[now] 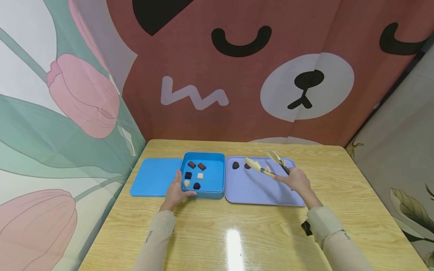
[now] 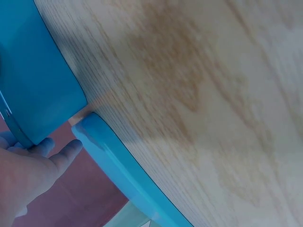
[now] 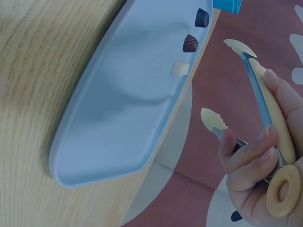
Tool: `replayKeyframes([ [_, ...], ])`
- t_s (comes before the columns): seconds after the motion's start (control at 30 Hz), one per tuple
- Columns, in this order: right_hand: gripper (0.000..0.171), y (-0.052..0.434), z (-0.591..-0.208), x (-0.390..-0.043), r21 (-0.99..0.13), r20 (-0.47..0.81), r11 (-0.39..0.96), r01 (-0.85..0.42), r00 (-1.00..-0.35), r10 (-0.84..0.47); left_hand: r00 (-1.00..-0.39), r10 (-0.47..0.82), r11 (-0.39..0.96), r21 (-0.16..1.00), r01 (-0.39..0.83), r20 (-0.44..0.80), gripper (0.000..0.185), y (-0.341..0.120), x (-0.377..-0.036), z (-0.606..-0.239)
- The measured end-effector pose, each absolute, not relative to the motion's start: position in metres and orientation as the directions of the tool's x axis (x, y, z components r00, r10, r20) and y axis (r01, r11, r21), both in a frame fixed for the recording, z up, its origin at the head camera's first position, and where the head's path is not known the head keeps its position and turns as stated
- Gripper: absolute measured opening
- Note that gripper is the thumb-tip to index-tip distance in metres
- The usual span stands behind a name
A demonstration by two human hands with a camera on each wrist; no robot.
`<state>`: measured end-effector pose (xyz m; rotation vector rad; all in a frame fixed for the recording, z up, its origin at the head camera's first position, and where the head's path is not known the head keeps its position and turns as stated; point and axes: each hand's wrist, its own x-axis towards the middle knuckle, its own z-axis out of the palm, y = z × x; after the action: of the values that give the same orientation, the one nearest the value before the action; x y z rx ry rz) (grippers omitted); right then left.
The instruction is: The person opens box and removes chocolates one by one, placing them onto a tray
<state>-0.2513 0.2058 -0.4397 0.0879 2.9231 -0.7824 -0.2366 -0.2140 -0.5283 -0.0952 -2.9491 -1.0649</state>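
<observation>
My left hand [image 1: 176, 192] rests against the front left corner of a blue box [image 1: 215, 184], fingers along its side and thumb across its front. In the box lie several small chocolates, among them a brown bar [image 1: 201, 166], a white square [image 1: 200, 176] and a dark round piece [image 1: 197, 186]. My right hand [image 1: 297, 181] grips cream-tipped tongs [image 3: 273, 101] above a lilac tray [image 1: 257, 194]; the tongs' arms are spread with nothing between the tips. Along the tray's far side sit a dark chocolate [image 3: 202, 18], a ridged brown chocolate [image 3: 190, 43] and a white square piece [image 3: 180, 68].
A flat blue lid [image 1: 154, 178] lies on the wooden table [image 1: 210, 229] to the left of the box. Box and tray stand side by side. A curtain with a bear's face [image 1: 203, 124] hangs behind the table's far edge.
</observation>
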Motion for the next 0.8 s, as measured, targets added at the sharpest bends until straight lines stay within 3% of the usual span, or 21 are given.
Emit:
replayKeyframes([
  [0.23, 0.07, 0.201, -0.439, -0.25, -0.449, -0.022, 0.894, -0.011, -0.999, -0.023, -0.999, 0.053, 0.766, 0.641, 0.048, 0.011, 0.112, -0.213, -0.237, -0.528],
  [0.8, 0.065, 0.188, -0.437, -0.247, -0.469, -0.003, 0.881, -0.072, -0.997, -0.083, -0.999, 0.052, 0.77, 0.637, 0.04, 0.0, 0.113, -0.213, -0.237, -0.527],
])
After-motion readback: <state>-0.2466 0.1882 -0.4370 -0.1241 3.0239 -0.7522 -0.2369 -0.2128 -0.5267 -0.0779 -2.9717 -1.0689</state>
